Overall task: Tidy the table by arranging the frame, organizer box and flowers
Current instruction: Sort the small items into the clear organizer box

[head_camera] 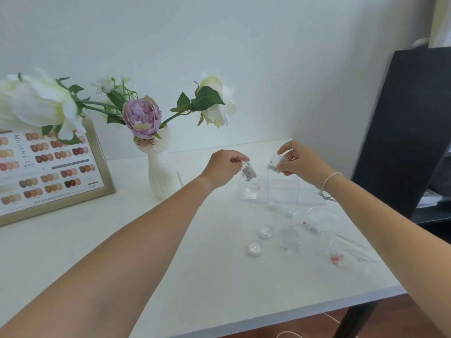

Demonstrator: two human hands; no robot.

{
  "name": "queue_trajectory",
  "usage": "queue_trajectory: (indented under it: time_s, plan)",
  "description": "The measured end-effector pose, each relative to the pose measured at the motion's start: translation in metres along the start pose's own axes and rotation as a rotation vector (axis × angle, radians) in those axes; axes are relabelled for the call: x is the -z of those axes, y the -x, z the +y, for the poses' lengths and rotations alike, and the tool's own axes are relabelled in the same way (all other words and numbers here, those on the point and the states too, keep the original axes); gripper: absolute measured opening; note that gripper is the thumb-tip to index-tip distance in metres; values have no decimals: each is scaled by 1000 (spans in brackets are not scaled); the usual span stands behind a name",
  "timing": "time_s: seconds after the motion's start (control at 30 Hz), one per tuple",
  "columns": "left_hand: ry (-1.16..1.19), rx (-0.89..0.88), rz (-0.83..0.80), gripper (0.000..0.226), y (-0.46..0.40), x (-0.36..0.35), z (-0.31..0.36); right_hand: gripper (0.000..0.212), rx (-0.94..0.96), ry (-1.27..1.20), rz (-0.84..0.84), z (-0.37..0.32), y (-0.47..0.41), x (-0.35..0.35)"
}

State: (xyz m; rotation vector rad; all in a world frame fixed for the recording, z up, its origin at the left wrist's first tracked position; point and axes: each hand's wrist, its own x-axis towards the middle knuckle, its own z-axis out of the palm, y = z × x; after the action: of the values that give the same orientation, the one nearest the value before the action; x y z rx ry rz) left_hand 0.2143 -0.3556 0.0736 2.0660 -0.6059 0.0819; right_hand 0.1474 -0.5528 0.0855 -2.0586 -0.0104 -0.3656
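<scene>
Above the clear organizer box point(283, 189) at the back right of the white table, my left hand point(223, 165) pinches a small clear bag of silver glitter point(249, 172). My right hand point(300, 158) pinches a second small clear bag of glitter point(274, 164) over the same box. A gold frame point(105, 172) holding a nail-colour chart leans at the far left. White and purple flowers point(141, 117) stand in a white cat-shaped vase point(162, 176) between the frame and the box.
Small round glitter pots point(254, 248) and several clear bags, some with red bits point(336, 258), lie in front of the box. The table's front edge point(268, 315) runs across below. A black cabinet point(402, 123) stands to the right.
</scene>
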Motion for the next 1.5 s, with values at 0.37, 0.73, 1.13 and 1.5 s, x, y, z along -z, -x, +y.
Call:
queue_trajectory:
  time_s: [0.37,0.73,1.13,1.5]
  plan:
    - [-98,7,-25,20,-13,-13,-8,30,24,21,34,8,-12,1]
    - [-77,13,40,21,-20,-18,-15,19,21,-9,32,10,-19,-6]
    - [-59,36,32,21,-23,-21,-16,23,72,-43,76,11,-25,-11]
    - [-180,5,29,26,-13,-17,-27,23,74,51,36,11,-26,-27]
